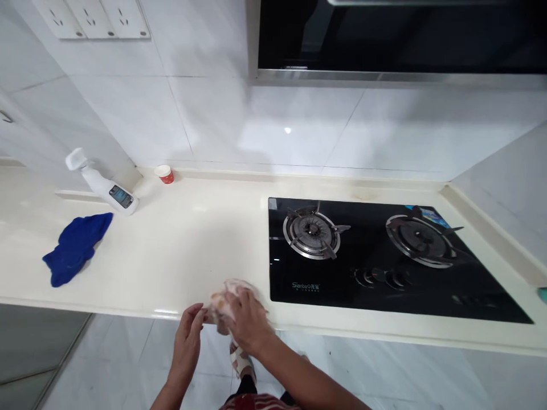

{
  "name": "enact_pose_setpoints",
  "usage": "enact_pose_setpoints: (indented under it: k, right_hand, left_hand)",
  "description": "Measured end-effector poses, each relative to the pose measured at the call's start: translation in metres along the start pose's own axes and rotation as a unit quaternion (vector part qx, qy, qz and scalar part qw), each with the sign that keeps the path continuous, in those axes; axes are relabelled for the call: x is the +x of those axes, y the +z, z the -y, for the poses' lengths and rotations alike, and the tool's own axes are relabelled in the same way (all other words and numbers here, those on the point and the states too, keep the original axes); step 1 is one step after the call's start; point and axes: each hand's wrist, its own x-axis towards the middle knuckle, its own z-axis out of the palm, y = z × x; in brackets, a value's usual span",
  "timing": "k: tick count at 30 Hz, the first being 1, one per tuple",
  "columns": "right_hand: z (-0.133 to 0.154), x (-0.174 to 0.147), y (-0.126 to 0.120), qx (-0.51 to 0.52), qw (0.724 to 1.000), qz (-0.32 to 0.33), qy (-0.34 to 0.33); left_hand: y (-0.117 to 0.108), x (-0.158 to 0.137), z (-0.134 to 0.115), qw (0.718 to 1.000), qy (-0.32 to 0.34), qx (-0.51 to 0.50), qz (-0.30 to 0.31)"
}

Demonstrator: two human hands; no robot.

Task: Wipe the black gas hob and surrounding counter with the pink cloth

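Note:
My right hand point(250, 323) is closed on a whitish, patterned cloth point(231, 287) at the front edge of the cream countertop point(188, 245). The cloth is bunched under the fingers, and part of it hangs over the edge. It is slightly blurred. Just left of the cloth, my left hand point(188, 336) is at the counter's edge, its fingers loosely bent and apart. Its fingertips come close to the cloth's left side; whether they touch it is hard to see.
A black gas stove point(342, 285) with two burners is set into the counter on the right, below a dark range hood point(384, 40). To the left lie a blue cloth point(77, 245), a white spray bottle point(105, 185) leaning at the wall corner, and a small red-and-white cup point(166, 175).

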Motion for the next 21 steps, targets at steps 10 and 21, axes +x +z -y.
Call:
enact_pose_setpoints:
  k: [10, 21]
  right_hand:
    - [-0.019, 0.004, -0.043, 0.523, 0.843, -0.038, 0.121]
    - [-0.214, -0.089, -0.072, -0.053, 0.906, -0.338, 0.250]
  left_hand:
    - [-0.024, -0.006, -0.029, 0.991, 0.129, 0.013, -0.026]
    - [0.063, 0.011, -0.010, 0.917, 0.309, 0.248, 0.050]
